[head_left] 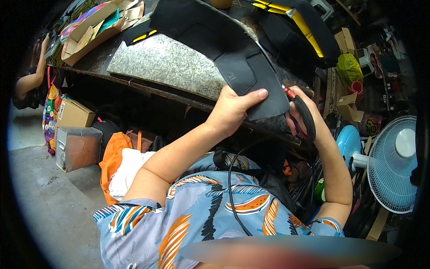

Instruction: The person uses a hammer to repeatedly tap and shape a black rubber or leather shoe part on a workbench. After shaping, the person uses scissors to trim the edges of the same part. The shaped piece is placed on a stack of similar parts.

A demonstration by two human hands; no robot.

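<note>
A long, bent black sheet piece (237, 62), leather-like with a stitched or creased flap, stretches from the far side of the bench to its near edge. My left hand (233, 107) is closed on its near end, thumb pressed flat on top and fingers underneath. Scissors (306, 117) with thick black handles and red near the pivot are in my right hand (309, 102), whose fingers are wrapped round the handles. The scissors' front meets the right edge of the black piece. Their blades are mostly hidden, so how far apart they stand does not show.
Under the black piece lies a speckled stone slab (165, 62) on the workbench. More black pieces with yellow strips (307, 33) lie far right. An open cardboard box (83, 42) stands far left, near another person (33, 80). A fan (394, 163) is at my right.
</note>
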